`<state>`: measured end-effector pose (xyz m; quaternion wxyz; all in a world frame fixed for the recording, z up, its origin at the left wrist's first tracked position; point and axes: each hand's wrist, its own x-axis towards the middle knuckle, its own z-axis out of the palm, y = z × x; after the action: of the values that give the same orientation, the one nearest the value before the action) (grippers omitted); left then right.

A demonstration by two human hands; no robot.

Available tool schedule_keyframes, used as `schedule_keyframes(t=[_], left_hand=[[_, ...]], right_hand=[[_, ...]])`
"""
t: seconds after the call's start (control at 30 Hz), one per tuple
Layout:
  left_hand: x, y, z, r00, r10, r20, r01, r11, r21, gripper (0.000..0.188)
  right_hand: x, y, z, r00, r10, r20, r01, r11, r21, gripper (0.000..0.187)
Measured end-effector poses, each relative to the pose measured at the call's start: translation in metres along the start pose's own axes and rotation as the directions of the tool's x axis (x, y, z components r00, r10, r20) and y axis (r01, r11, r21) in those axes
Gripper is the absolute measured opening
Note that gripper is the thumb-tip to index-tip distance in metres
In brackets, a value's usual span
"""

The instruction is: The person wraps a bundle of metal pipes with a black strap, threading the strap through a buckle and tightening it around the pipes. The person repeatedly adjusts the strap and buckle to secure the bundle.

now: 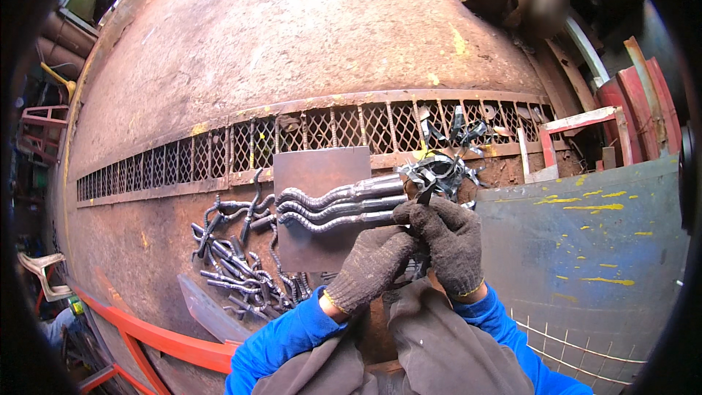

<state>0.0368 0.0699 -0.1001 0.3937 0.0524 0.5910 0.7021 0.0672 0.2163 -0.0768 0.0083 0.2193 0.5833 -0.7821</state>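
My left hand (pixel 373 267) and my right hand (pixel 447 241), both in dark knitted gloves, are closed and meet in front of me above my lap. From the top of my right hand's fingers sticks a dark pointed strip (pixel 424 194). My left hand's fingertips pinch close beside it, but what they grip is hidden. Just beyond my left hand, several wavy metal rods (pixel 322 201) with thicker straight ends lie side by side on a flat metal plate (pixel 314 245). A tangle of shiny dark strips (pixel 442 168) lies past my right hand.
Left of the plate, more bent rods (pixel 238 271) are heaped on the rusty floor. A mesh-covered floor channel (pixel 256 143) runs across behind. A red metal frame (pixel 161 336) stands at lower left, and a grey sheet (pixel 585 227) with yellow marks lies at right.
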Motion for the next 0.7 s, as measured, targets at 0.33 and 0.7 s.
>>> schedule_keyframes(t=[0.33,0.7], left_hand=[[0.008,-0.015,0.009,0.813,0.581,-0.028,-0.498,0.720,0.483,0.039],[-0.005,0.007,0.010,0.998,0.031,0.045,-0.039,0.985,0.170,0.026]], right_hand=[[0.003,0.002,0.007,0.987,-0.089,-0.131,0.111,0.979,0.170,0.022],[0.001,0.010,0.003,0.990,-0.017,-0.139,0.075,0.902,0.425,0.021]])
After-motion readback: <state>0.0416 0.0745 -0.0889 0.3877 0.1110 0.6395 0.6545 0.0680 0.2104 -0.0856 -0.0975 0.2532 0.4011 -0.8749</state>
